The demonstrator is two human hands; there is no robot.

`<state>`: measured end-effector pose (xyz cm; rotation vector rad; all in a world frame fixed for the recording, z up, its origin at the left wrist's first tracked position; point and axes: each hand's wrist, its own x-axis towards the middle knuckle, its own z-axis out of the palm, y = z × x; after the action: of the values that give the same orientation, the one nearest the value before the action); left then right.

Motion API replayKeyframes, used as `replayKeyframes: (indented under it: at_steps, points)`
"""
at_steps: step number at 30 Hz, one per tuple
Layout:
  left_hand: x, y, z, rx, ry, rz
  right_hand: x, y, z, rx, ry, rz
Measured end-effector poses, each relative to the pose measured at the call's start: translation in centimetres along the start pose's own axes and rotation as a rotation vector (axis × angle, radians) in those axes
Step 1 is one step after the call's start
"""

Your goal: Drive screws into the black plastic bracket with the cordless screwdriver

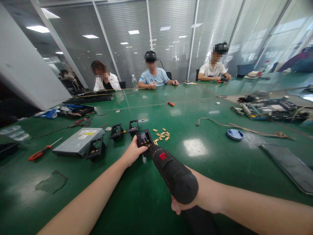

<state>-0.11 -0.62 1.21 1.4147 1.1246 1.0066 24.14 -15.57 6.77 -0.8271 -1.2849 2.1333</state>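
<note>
My left hand (133, 152) grips a black plastic frame (141, 136) with brass-coloured parts inside, its thumb along the near side. A black cordless drill (174, 174) with a red switch is in my right hand (179, 204), whose fingers are partly hidden behind the tool. The drill's front end points at the held frame; whether the tip touches it I cannot make out. Several small brass plates (162, 134) lie scattered just past the drill. Similar black frames stand to the left: one frame (133, 126), another (116, 131), and a nearer one (96, 149).
A grey metal drive box (79, 140) and an orange screwdriver (40, 153) lie at left. A blue round lid (234, 134), a cable (256, 130), a dark tablet-like panel (288, 168) and a circuit board (271, 108) are at right. Several people sit across the green table (190, 112).
</note>
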Motion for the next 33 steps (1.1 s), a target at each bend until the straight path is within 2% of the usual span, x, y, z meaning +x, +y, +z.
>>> replayKeyframes:
  at_steps: [4,6,13,24,33]
  points:
    - [0.35,-0.43,0.03,-0.227,-0.027,-0.052,0.04,-0.07,-0.07,0.004,-0.036,0.017]
    - [0.42,-0.48,0.05,-0.258,-0.026,-0.060,0.00,-0.14,-0.03,0.006,-0.037,0.014]
    - [0.64,-0.98,-0.26,-0.051,-0.016,0.016,-0.16,-0.32,0.16,-0.017,-0.006,0.022]
    - [0.38,-0.68,-0.01,0.071,0.028,0.063,-0.32,-0.43,0.31,-0.048,0.006,0.014]
    - [0.32,-0.73,0.13,-0.002,0.004,0.031,-0.36,-0.30,0.33,-0.004,0.000,-0.010]
